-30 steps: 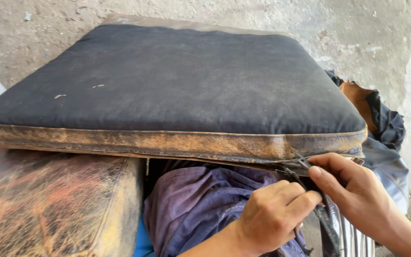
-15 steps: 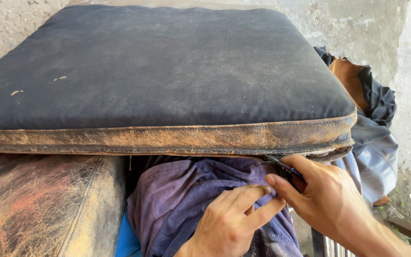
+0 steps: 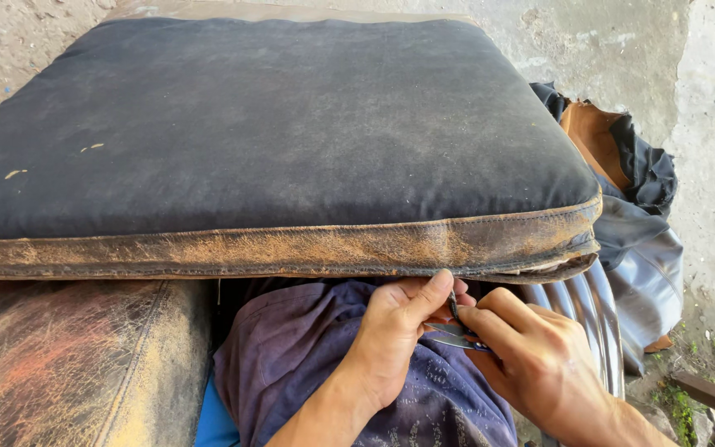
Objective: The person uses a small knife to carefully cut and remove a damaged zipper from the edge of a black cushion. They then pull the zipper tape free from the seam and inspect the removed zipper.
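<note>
A worn black cushion (image 3: 275,132) lies flat across the frame, its cracked brown edge (image 3: 291,248) facing me. At five o'clock below that edge, the left hand (image 3: 391,331) pinches the seam, thumb up against it. The right hand (image 3: 539,364) is closed on small snips (image 3: 453,331), blades apparently at the stitching, though I can't see them clearly. The corner at three o'clock gapes; the long seam toward nine o'clock looks intact. Purple cloth (image 3: 308,356) lies beneath.

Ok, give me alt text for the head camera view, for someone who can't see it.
Two bare hands meet under the worn brown edge of a large dark cushion: the left hand presses its thumb to the seam while the right hand holds small snips there. Purple cloth lies beneath them.
</note>
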